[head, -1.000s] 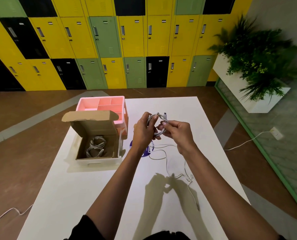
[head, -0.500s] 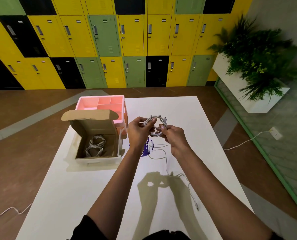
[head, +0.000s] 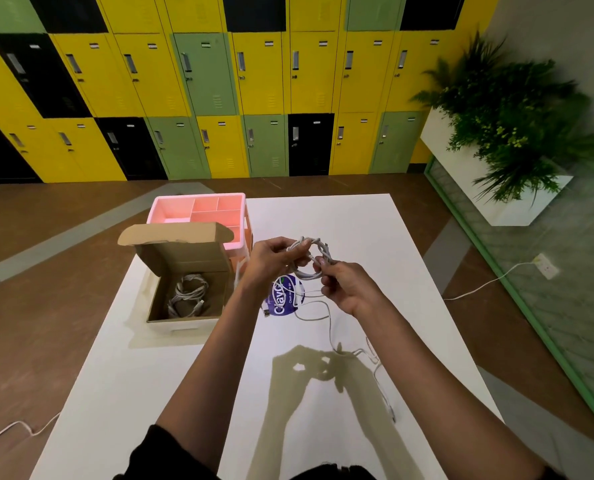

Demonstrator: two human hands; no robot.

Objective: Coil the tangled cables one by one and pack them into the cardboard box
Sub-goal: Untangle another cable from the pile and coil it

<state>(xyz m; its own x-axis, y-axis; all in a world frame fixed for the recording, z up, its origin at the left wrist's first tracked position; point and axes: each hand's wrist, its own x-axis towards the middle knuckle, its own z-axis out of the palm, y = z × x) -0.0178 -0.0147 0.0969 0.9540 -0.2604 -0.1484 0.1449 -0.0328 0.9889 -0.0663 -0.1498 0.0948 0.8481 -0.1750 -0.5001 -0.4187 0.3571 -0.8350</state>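
White table (head: 357, 230); left hand (head: 267, 261), right hand (head: 349, 289) raised, pinching cable coil (head: 318, 244).

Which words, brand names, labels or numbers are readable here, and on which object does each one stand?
"ClayGo": large white letters on the purple sticker on the white table.
"Clean as you go": smaller line on the same sticker.
Small plates on the locker doors: too small to read.
Cardboard box: no print visible.
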